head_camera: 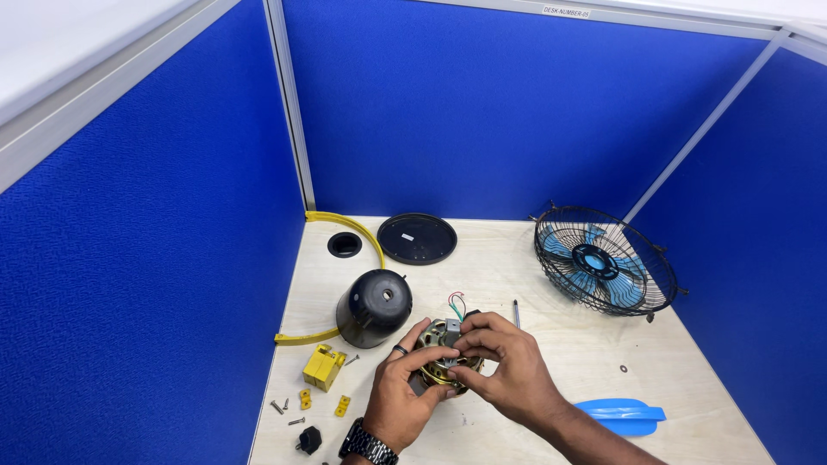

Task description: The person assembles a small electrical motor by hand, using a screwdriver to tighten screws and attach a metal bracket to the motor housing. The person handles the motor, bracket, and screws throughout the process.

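Brass-coloured windings show on the motor, which I hold just above the desk near its front edge; my left hand cups it from below, fingers clamped on its rim, while my right hand pinches its top. It looks heavy and stiff, but the thin wires seem fragile; best gripped by the metal body, clear of the black cover
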